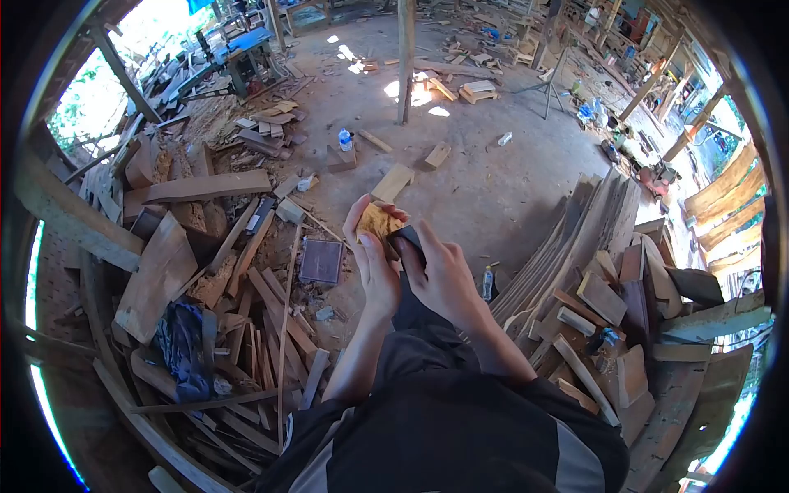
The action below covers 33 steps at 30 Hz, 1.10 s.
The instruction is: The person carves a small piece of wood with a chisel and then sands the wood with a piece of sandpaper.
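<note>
My left hand (pixel 376 267) is closed around a yellowish carved piece of wood (pixel 377 220), its fingers curled over the far side and the thumb along the near side. My right hand (pixel 441 267) grips a dark sheet that looks like sandpaper (pixel 408 237), bent under the fingers against the right side of the wood. Both hands are close together in front of my body. The fingers and the sheet hide the lower part of the wood, so its full shape cannot be made out. Just beyond the hands lies a pale wooden block (pixel 393 181).
A water bottle (pixel 345 140) stands on a block ahead, with another wood block (pixel 436 156) to its right. Scrap wood (pixel 246 312) is heaped at my left; long planks (pixel 567 238) lean at my right beside another bottle (pixel 487 283). A post (pixel 406 62) rises ahead.
</note>
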Tool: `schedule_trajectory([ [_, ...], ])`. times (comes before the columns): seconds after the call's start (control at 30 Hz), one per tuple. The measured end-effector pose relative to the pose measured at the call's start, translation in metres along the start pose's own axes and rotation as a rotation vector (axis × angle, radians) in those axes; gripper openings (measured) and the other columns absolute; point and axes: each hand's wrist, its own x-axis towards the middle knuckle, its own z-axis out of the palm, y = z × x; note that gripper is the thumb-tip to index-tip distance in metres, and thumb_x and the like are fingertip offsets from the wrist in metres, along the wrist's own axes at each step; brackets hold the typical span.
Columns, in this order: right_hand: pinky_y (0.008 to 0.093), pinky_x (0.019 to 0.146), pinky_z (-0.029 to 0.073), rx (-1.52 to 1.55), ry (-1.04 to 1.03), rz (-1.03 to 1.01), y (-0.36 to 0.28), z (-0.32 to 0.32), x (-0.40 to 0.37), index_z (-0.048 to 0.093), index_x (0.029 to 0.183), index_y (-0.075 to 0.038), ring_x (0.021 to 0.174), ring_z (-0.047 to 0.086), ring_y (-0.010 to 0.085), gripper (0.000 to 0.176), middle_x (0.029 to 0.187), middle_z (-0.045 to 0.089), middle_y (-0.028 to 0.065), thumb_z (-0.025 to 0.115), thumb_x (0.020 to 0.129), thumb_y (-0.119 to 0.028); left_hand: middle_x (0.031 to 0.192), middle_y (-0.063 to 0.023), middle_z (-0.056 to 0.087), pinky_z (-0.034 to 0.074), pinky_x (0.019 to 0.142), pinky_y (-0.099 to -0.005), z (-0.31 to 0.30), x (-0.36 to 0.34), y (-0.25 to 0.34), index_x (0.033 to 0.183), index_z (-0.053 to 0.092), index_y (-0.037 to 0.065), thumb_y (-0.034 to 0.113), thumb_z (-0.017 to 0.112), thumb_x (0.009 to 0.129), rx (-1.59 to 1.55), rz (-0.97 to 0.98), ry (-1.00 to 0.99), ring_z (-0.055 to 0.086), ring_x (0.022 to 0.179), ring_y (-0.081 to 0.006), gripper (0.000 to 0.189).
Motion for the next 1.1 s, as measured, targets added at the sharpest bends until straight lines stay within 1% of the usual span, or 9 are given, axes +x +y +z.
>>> schedule_trajectory([
  [0.17,0.0415,0.053,0.048,-0.031,-0.002,0.011,0.006,0.002,-0.004,0.051,0.11,-0.002,0.062,0.064,0.0397,0.02,0.068,0.061,0.0213,0.061,0.092,-0.004,0.123,-0.0146,0.051,0.042,0.099,-0.0359,0.007,-0.007,0.007,0.146,0.026,0.004,0.041,0.03,0.109,0.005,-0.01,0.017,0.053,0.11,-0.021,0.053],
  [0.27,0.0427,0.053,0.049,-0.049,0.059,-0.095,0.01,0.01,-0.001,0.049,0.109,-0.001,0.063,0.065,0.0404,0.021,0.071,0.064,0.0212,0.061,0.091,-0.002,0.121,-0.0145,0.05,0.044,0.098,-0.0377,0.008,-0.014,0.015,0.145,0.028,0.008,0.045,0.029,0.108,0.24,0.007,0.05,0.054,0.106,-0.0226,0.052],
  [0.33,0.0466,0.051,0.05,-0.062,0.037,-0.074,0.01,0.017,-0.007,0.048,0.108,-0.004,0.058,0.063,0.0408,0.02,0.066,0.062,0.02,0.06,0.093,-0.01,0.123,-0.0152,0.05,0.043,0.098,-0.0371,-0.002,-0.013,0.012,0.145,0.028,0.007,0.042,0.028,0.109,0.284,0.029,0.017,0.053,0.107,-0.0223,0.05],
  [0.6,0.0479,0.051,0.05,0.023,0.039,-0.075,0.01,0.025,-0.009,0.047,0.108,-0.001,0.057,0.063,0.0417,0.025,0.063,0.061,0.0202,0.062,0.091,-0.011,0.123,-0.0162,0.049,0.042,0.099,-0.0379,-0.008,-0.019,0.016,0.144,0.027,0.004,0.035,0.03,0.109,0.226,0.056,0.028,0.052,0.107,-0.0216,0.046],
  [0.67,0.0434,0.053,0.05,-0.027,0.011,-0.048,0.009,0.029,-0.013,0.048,0.105,0.001,0.066,0.065,0.0415,0.02,0.074,0.065,0.0218,0.062,0.09,-0.002,0.122,-0.0159,0.049,0.041,0.099,-0.0385,-0.016,-0.016,0.014,0.144,0.027,0.005,0.036,0.029,0.109,0.227,0.028,0.027,0.051,0.107,-0.0222,0.047],
  [0.77,0.0433,0.052,0.05,-0.039,-0.08,-0.049,0.009,0.031,-0.024,0.05,0.104,0.0,0.066,0.065,0.0411,0.02,0.074,0.065,0.0213,0.062,0.09,-0.003,0.121,-0.0154,0.049,0.041,0.099,-0.0385,-0.018,-0.003,0.023,0.144,0.028,0.005,0.037,0.029,0.109,0.147,0.04,0.108,0.051,0.107,-0.0228,0.047],
  [0.97,0.0439,0.053,0.049,-0.015,-0.028,-0.055,0.011,0.029,-0.022,0.049,0.102,0.0,0.065,0.064,0.0412,0.019,0.072,0.063,0.021,0.063,0.089,-0.003,0.124,-0.016,0.048,0.041,0.1,-0.0397,-0.022,-0.012,0.019,0.145,0.026,0.006,0.038,0.029,0.109,0.234,0.036,0.033,0.051,0.108,-0.0237,0.048],
  [1.03,0.0442,0.053,0.049,-0.022,-0.044,-0.066,0.014,0.035,-0.03,0.049,0.102,-0.001,0.065,0.064,0.0412,0.019,0.072,0.063,0.0208,0.063,0.089,-0.003,0.122,-0.0141,0.048,0.043,0.099,-0.0398,-0.022,-0.006,0.022,0.147,0.026,0.01,0.044,0.031,0.108,0.133,-0.038,0.145,0.052,0.108,-0.0232,0.052],
  [1.1,0.0456,0.054,0.049,-0.046,-0.056,-0.144,0.022,0.046,-0.038,0.05,0.114,-0.002,0.062,0.064,0.0404,0.035,0.07,0.063,0.0204,0.066,0.084,-0.01,0.122,-0.0141,0.047,0.043,0.099,-0.0414,-0.022,-0.004,0.02,0.147,0.026,0.012,0.046,0.032,0.107,0.06,-0.006,0.119,0.052,0.108,-0.0234,0.052],
])
